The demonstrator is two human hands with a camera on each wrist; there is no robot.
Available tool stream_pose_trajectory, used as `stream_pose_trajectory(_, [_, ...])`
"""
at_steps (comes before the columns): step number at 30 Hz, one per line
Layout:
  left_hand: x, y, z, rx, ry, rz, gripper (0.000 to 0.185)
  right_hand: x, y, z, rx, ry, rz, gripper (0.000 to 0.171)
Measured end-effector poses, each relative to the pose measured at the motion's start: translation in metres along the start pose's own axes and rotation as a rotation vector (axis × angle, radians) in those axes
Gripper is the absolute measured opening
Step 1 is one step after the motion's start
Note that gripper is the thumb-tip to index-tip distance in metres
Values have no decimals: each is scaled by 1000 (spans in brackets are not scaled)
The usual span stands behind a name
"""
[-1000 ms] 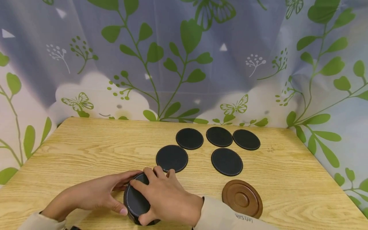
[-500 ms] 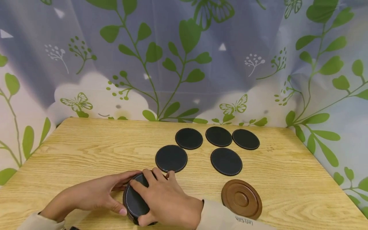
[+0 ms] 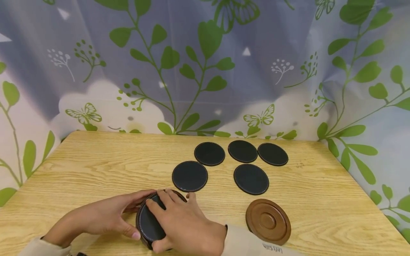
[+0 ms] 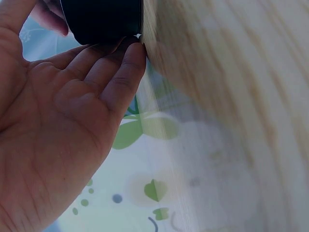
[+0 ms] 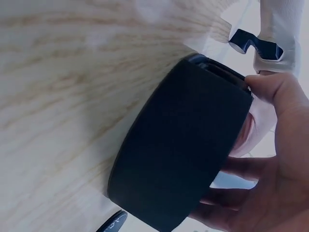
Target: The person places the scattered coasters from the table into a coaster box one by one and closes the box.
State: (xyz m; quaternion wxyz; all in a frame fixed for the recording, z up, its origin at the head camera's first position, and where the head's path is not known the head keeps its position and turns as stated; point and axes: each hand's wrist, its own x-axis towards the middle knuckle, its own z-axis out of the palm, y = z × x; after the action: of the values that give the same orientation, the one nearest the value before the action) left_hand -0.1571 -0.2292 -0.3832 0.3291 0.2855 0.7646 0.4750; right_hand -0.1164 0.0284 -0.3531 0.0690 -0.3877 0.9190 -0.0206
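A round black holder (image 3: 145, 239) stands at the table's near edge, with a black stitched coaster (image 3: 150, 221) lying tilted in its top. My left hand (image 3: 105, 217) wraps the holder's left side, thumb in front and fingers behind. The left wrist view shows those fingers (image 4: 120, 72) touching the holder's black wall (image 4: 104, 21). My right hand (image 3: 185, 224) lies over the coaster and pinches it between fingers at the top and thumb at the near edge. Seen from the right wrist, the thumb (image 5: 273, 92) sits on the rim of the holder (image 5: 183, 145).
Several more black coasters lie flat mid-table, the nearest (image 3: 190, 176) just beyond my hands and another (image 3: 251, 179) to its right. A brown wooden disc (image 3: 268, 221) lies at the front right. A leaf-print curtain (image 3: 205, 64) hangs behind the wooden table (image 3: 96, 163).
Almost nothing has moved. My right fingers lie a little flatter over the coaster, and a strip of the holder's rim now shows behind it.
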Motion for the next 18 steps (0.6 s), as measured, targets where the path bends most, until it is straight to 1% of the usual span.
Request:
stream_pose_trajectory(5, [-1,0,1,16,-3,11,99,2,0,2,-5,-20,4,93])
stream_pose_trajectory(12, [0,1,0,30,4,9,100,0,-1,2,-3,3,-4,91])
stream_pose_trajectory(18, [-1,2,0,25,3,10,100,-1,1,-1,23,-4,15,92])
